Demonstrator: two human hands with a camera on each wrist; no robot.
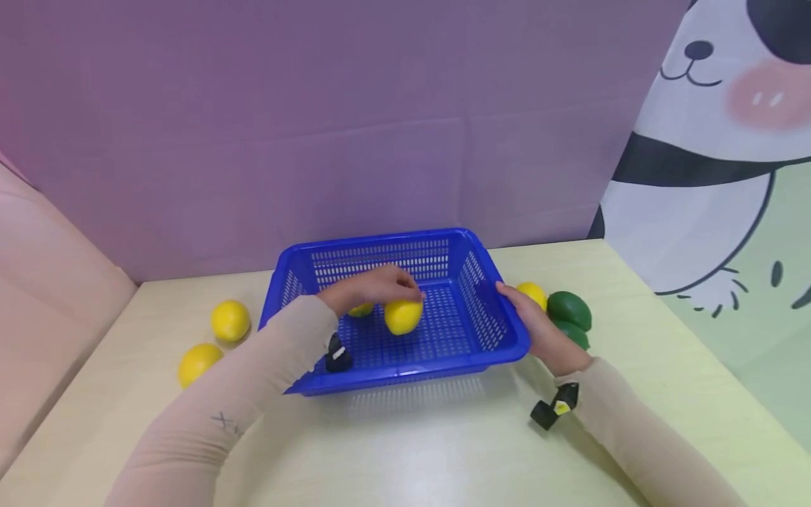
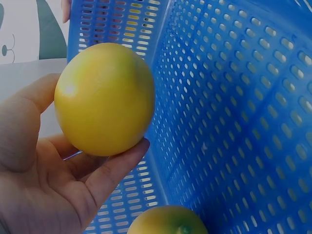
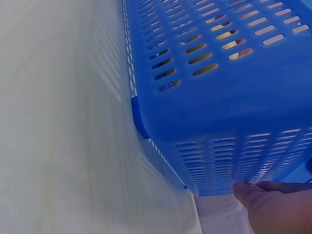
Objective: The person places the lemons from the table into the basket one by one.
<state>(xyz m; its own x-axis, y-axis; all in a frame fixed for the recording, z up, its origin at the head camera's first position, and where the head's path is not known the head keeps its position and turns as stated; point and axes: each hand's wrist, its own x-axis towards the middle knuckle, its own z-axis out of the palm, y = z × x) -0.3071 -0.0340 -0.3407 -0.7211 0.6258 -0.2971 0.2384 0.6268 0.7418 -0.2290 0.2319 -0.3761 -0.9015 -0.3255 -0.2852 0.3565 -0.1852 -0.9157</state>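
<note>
My left hand reaches into a blue plastic basket, thumb and fingers holding a smooth, round yellow fruit that resembles a lemon. In the left wrist view this fruit is mostly uncovered, with a faint green tint. A second yellow fruit, green around its stem end, lies in the basket below it. My right hand grips the basket's right rim from outside. The right wrist view shows that hand against the slotted wall, its other fingers partly out of sight.
Two yellow fruits, one upper and one lower, lie on the pale table left of the basket. Beyond my right hand are another yellow fruit and two dark green fruits. A purple cloth hangs behind the table.
</note>
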